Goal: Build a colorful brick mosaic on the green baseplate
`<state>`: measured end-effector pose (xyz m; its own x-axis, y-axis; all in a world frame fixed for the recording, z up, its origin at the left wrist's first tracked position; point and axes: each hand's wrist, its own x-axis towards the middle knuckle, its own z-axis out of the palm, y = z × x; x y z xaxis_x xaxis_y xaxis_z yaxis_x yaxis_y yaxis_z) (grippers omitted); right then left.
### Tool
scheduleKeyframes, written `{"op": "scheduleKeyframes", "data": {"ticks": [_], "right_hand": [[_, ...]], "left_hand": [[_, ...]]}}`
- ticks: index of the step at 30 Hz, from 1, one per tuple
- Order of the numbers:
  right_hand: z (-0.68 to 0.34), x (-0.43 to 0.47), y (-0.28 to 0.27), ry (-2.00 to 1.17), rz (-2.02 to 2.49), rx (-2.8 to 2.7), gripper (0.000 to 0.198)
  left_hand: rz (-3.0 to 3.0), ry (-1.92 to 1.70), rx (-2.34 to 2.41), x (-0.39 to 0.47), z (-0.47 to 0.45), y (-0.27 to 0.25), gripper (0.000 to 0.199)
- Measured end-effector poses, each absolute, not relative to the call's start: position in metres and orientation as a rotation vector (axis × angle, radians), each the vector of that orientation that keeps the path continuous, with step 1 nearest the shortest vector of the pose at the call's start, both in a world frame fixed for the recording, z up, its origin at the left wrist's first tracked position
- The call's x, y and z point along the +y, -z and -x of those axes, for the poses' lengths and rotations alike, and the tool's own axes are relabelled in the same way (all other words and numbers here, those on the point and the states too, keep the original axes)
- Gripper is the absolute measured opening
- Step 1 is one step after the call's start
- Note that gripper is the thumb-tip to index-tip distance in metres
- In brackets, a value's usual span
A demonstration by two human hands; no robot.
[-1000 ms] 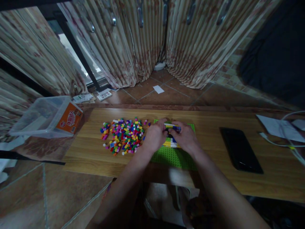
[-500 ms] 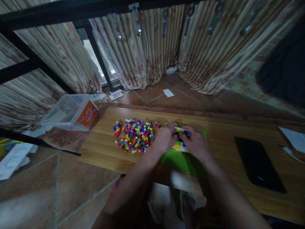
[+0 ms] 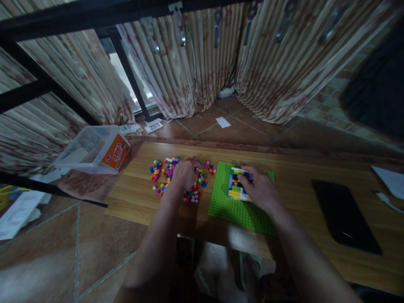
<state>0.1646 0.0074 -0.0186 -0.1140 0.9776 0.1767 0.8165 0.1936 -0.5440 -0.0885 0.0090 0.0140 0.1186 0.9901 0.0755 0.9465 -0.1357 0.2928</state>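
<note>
My left hand (image 3: 185, 173) is over a pile of small coloured toy bricks (image 3: 191, 195). Its fingers curl down among them, and the fingertips are too hidden to show whether a brick is between them. A green studded baseplate (image 3: 221, 206) lies to its right on the wooden table. On that plate stands a low rectangular build of bricks (image 3: 235, 194) in white, blue, yellow and other colours. My right hand (image 3: 260, 185) grips the build's right side, thumb over the inner part and fingers at the far edge, partly covering it.
The wooden table (image 3: 135, 176) also bears a black phone-like slab (image 3: 345, 214) and white paper (image 3: 389, 181) at the right. Beyond its left end sits a clear plastic bin (image 3: 91, 147) with an orange label. Striped curtains (image 3: 202, 67) hang behind.
My left hand has left the brick build and moved left to the loose pile. My right hand stays at the build, which now shows more fully.
</note>
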Motion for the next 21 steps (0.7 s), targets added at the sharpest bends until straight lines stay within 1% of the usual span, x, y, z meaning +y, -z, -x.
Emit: {"op": "scheduleKeyframes", "data": {"ticks": [7,11,15,18,21], "right_hand": [[-0.165,0.008,0.016,-0.484,1.667,-1.937,0.035],[-0.167,0.011,0.013,-0.570,1.672,-1.884,0.039],[-0.170,0.012,0.011,-0.599,1.659,-1.838,0.039],[-0.170,0.012,0.009,-0.608,1.667,-1.820,0.038],[-0.168,0.011,0.006,-0.618,1.690,-1.809,0.035]], "left_hand": [[-2.208,-0.330,1.966,0.012,0.080,-0.013,0.026],[-2.189,-0.298,2.018,0.013,0.077,-0.010,0.022],[-2.186,-0.377,2.035,0.011,0.073,-0.012,0.018],[-2.157,-0.476,2.040,0.009,0.071,-0.019,0.019],[-2.097,-0.575,1.940,0.008,0.065,-0.023,0.018]]}}
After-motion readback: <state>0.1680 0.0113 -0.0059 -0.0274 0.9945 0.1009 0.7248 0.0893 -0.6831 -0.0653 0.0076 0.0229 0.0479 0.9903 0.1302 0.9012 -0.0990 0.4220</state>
